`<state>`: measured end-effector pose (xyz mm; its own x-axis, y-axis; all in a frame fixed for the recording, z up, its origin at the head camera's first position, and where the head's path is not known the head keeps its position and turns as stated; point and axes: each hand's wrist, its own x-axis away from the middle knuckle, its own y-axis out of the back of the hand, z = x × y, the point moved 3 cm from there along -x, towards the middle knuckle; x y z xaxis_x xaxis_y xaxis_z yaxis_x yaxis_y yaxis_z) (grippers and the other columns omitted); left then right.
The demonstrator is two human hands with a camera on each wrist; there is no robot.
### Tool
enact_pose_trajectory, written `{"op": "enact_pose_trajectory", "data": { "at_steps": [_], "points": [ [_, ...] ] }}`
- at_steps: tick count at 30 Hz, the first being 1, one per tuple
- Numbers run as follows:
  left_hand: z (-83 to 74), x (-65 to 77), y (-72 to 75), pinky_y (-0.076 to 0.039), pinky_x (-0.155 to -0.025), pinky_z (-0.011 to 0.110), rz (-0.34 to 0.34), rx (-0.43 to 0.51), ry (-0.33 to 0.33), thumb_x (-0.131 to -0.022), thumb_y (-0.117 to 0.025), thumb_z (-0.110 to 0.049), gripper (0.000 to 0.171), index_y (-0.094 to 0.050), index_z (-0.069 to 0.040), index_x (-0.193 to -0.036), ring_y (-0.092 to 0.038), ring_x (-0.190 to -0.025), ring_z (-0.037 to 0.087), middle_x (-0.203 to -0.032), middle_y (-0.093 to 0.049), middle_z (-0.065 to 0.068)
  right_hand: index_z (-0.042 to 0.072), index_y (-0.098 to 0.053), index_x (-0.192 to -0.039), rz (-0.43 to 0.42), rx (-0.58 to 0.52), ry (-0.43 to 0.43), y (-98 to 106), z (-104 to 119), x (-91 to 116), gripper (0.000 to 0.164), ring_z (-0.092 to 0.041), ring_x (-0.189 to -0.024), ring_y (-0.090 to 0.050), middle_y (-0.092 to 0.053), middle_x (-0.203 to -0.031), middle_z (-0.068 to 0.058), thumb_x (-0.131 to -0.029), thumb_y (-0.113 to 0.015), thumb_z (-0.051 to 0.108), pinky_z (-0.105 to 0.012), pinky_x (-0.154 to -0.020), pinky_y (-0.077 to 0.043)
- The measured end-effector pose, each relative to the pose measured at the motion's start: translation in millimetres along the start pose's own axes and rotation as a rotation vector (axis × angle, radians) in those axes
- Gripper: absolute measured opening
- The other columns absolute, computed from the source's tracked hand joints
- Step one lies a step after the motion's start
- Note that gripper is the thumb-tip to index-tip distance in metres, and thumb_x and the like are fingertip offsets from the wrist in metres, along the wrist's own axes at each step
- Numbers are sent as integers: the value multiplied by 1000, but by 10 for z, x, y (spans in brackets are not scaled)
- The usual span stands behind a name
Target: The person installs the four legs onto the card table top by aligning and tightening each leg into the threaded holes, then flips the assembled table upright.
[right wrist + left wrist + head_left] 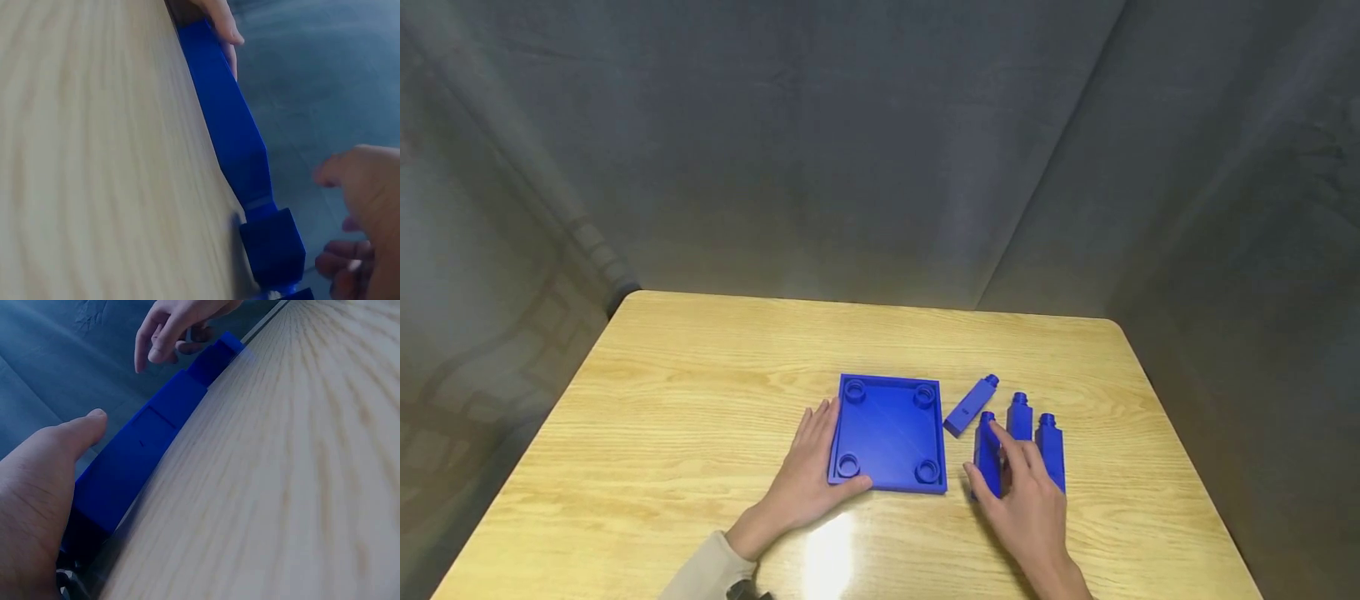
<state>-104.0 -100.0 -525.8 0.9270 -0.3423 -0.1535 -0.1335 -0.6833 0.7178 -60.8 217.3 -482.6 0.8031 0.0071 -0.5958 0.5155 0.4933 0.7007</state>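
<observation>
A blue square plate [891, 433] with a raised rim and round sockets at its corners lies flat on the table. My left hand [808, 471] rests along its left side, fingers straight, the thumb over the near edge. To the plate's right lie several blue square legs with threaded ends. Over the nearest leg [987, 454] hovers my right hand [1030, 504], fingers loosely bent and thumb spread. In the right wrist view a gap shows between that hand [359, 212] and the blue pieces [272, 247]. It partly hides the legs below it.
One leg [972, 406] lies slanted close to the plate's right edge. Two more, a middle leg [1020, 415] and an outer leg [1050, 450], lie side by side. Grey curtains [880, 167] hang behind and beside the wooden table [700, 375].
</observation>
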Motion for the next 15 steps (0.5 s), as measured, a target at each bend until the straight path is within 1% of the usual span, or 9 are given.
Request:
{"op": "enact_pose_trajectory", "data": {
  "at_steps": [1, 7, 11, 15],
  "points": [
    [2, 3, -1, -8, -138, 61, 6, -1, 6, -89, -83, -63, 129, -13, 3, -176, -17, -169, 43, -181, -20, 28, 7, -73, -140, 4, 12, -11, -5, 1, 5, 70, -7, -65, -51, -65, -95, -6, -77, -96, 26, -21, -47, -39],
    [1, 10, -1, -10, -138, 62, 6, -2, 13, -88, -84, -63, 131, -14, 3, -175, -17, -169, 44, -180, -20, 29, 5, -73, -139, 58, 74, -67, 13, -1, 14, 73, -4, -61, -45, -62, -85, -1, -75, -99, 30, -21, -46, -33],
    [-5, 8, 5, -10, -137, 64, 3, 2, 13, -88, -85, -63, 130, -15, 3, -175, -19, -168, 46, -180, -21, 29, 6, -74, -140, 135, 95, -115, 27, 17, 15, 77, -4, -59, -42, -57, -79, 4, -74, -102, 33, -21, -47, -32],
    [-7, 0, -1, -9, -138, 61, 9, 8, 24, -87, -85, -62, 131, -14, 2, -176, -17, -169, 44, -181, -19, 28, 7, -72, -145, 217, 111, -171, 30, 28, 14, 81, -6, -57, -40, -53, -76, 5, -76, -102, 38, -25, -48, -34]
  ]
}}
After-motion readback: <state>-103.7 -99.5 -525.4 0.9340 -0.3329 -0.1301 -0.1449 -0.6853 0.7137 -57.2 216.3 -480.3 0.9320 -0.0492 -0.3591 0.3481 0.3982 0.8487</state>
